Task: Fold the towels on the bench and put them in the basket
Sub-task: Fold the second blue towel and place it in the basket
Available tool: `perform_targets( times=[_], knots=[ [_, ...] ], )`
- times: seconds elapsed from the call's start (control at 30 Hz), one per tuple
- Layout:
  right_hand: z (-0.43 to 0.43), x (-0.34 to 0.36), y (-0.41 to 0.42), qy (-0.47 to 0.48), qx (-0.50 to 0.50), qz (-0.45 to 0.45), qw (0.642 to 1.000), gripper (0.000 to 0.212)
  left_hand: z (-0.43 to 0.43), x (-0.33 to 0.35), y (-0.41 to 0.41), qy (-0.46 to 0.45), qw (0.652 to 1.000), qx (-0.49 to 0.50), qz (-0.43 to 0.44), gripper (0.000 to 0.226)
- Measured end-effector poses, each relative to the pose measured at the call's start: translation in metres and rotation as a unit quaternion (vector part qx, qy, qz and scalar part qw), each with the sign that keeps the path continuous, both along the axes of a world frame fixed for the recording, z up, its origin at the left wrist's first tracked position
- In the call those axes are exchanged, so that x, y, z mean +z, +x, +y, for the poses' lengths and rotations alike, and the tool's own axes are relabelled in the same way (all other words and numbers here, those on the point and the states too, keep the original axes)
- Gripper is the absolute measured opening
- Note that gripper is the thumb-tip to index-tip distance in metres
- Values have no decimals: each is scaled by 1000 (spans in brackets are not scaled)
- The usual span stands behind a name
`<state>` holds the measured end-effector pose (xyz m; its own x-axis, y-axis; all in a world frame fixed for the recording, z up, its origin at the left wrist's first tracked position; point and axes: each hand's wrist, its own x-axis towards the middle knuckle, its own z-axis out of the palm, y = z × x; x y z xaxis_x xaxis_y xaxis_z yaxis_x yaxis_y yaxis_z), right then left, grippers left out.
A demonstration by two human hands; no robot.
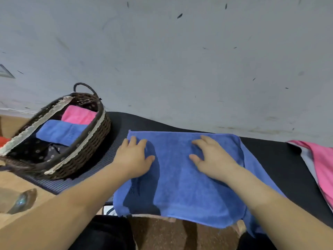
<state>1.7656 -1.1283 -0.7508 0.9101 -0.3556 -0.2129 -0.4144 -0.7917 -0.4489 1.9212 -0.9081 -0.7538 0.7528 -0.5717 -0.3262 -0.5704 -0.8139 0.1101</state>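
Far off to the left of the fingers sits the dark wicker basket (93, 147) with a lace-trimmed rim. Inside it there's a folded blue towel (61, 131) and behind that a folded pink towel (79, 114). The basket sits half on the tan desk (12, 179) and half on a dark mat (279, 154) that covers the rest of it. The left hand (133, 156) lies palm down on the left edge of a bigger blue towel (180, 186), fingers (134, 141) straight and a bit spread, gripping nothing. That towel is spread flat on the mat right under both hands, and its near edge hangs off the front of the desk. The right hand (214, 156) presses on the towel's middle, just beside the left one but not touching it, fingers (207, 139) apart and relaxed, just resting on the cloth. Well out to the right of those fingers, a loose pink towel (322, 165) lies at the frame edge, apart from the blue one.
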Motion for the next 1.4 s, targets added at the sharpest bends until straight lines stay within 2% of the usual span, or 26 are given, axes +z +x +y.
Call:
perform_targets(
  times=[0.1, 0.23, 0.5, 0.6, 0.73, 0.83, 0.9, 0.97, 1.03, 1.13, 1.23, 1.3, 1.4],
  knots=[
    [34, -3, -10, -13, 46, 126, 991, 83, -2, -17, -27, 46, 997, 29, 55, 88],
    [45, -16, -11, -61, 55, 201, 976, 91, 2, -32, -23, 20, 999, 21, 37, 90],
    [52, -33, 20, -67, 33, 157, 985, 89, 23, -48, 27, -33, 998, -36, -48, 87],
    [49, -28, 20, -41, 46, 129, 990, 87, 26, -46, 30, -27, 996, -43, -68, 85],
    [38, -11, 3, 8, 64, 67, 996, 80, 8, -30, 15, -38, 986, -84, -140, 78],
    [22, 3, -22, 1, 56, 14, 998, 69, -19, -19, -20, -90, 983, -127, -93, 80],
    [5, 15, -44, -8, 21, -19, 1000, 46, -38, -15, -49, -100, 978, -178, -49, 81],
    [-15, 27, -69, -15, -32, -20, 999, 24, -53, -11, -71, -104, 966, -236, -22, 70],
    [-41, 34, -98, -21, -88, 16, 996, 24, -68, -5, -86, -136, 951, -277, -12, 58],
    [-75, 36, -140, -26, -151, 91, 984, 35, -99, 3, -112, -192, 937, -291, 10, 39],
    [-93, 30, -174, 16, -178, 165, 970, 50, -138, 8, -142, -200, 928, -314, 31, 37],
    [-98, 21, -187, 53, -177, 170, 968, 48, -162, 6, -156, -179, 921, -345, 27, 37],
    [-102, 6, -198, 76, -174, 113, 975, 28, -180, 1, -166, -134, 920, -369, 19, 22]
  ],
)
